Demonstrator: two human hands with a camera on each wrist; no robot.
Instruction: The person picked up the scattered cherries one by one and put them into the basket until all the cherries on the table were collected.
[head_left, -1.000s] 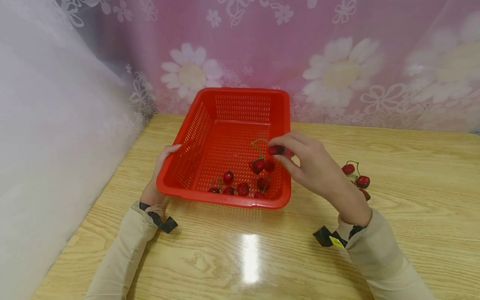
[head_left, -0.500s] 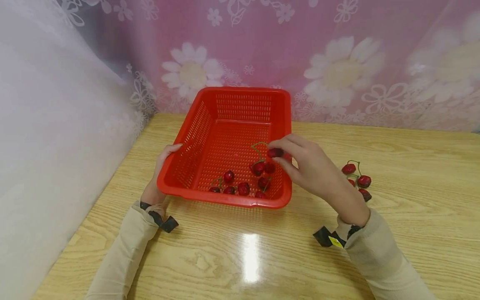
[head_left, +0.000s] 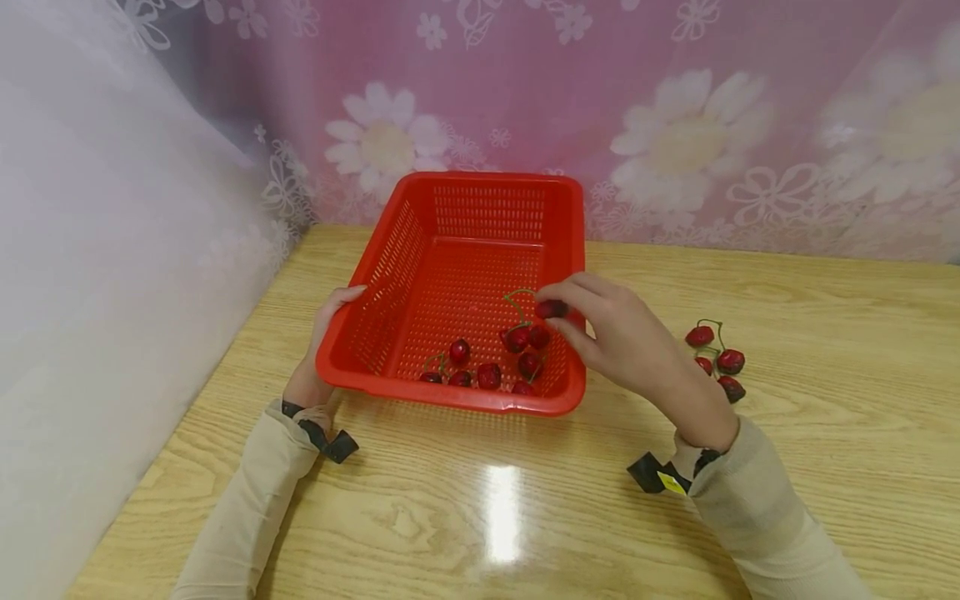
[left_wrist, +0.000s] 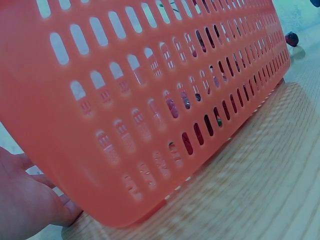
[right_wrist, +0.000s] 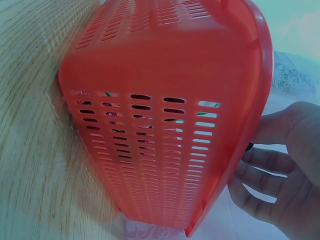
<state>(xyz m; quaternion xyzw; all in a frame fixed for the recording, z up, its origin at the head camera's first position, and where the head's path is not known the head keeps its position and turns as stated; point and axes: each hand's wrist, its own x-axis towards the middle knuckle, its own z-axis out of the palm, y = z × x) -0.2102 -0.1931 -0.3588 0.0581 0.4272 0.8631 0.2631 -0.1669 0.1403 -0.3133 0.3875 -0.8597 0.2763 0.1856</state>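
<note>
A red plastic basket (head_left: 450,402) with slotted walls stands tilted toward me in the head view. My left hand (head_left: 324,329) grips its left side, thumb over the rim; its fingers (left_wrist: 32,167) show beside the basket corner in the left wrist view. Over the right rim, my right hand (head_left: 626,337) pinches a dark red cherry (head_left: 551,309) between thumb and fingertips, inside the basket's outline. Below it lies a cherry pair (head_left: 517,338) with a green stem. Several more cherries (head_left: 489,376) are gathered along the basket's near wall.
On the wooden table (head_left: 420,500), several stemmed cherries (head_left: 731,361) lie right of the basket, beside my right forearm. A pink flowered curtain (head_left: 525,100) hangs behind the table's far edge, and white cloth (head_left: 112,292) covers the left side.
My right hand has lowered slightly with the cherry, closer to the stemmed pair in the basket. The left hand keeps its hold on the basket.
</note>
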